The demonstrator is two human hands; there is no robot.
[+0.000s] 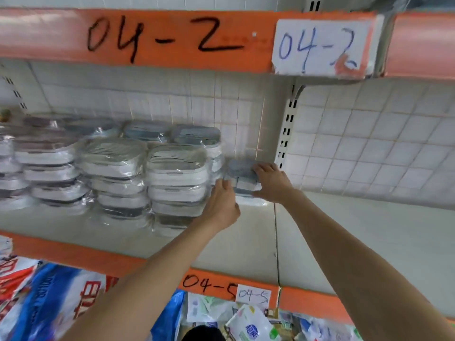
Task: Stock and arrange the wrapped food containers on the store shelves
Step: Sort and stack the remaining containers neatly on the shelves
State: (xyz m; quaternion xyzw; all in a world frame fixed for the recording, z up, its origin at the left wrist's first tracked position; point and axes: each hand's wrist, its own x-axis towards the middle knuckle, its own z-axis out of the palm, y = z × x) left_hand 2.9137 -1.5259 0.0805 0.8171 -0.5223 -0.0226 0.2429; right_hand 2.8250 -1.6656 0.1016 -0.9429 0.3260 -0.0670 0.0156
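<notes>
Clear plastic wrap glints over stacks of white and grey food containers (pixel 177 168) lined along the back of a pale store shelf (pixel 246 237), where a person reaches in with both bare arms. Between the hands sits a small stack of wrapped containers (pixel 242 178), grey-lidded and blurred, standing on the shelf just to the right of the existing rows and close to the tiled back wall (pixel 369 143). The right hand (pixel 272 183) lies over the stack's right side, fingers curled across its top edge and thumb low against its front. The left hand (pixel 221 205) meets the stack's left side, fingers extended toward it; whether they truly grip or merely press is hard to tell through the motion blur. The shelf's orange front edge (pixel 73 254) bears the handwritten mark "04-5", repeated on a white paper tag (pixel 253 295). The orange rail above (pixel 147 38) reads "04-2", with a matching white paper label (pixel 322 46) taped beside it. A slotted metal upright (pixel 286 134) divides the bay from the bare section to the right. Below the shelf, blue, red and white printed bags (pixel 49 303) crowd the lower level.
</notes>
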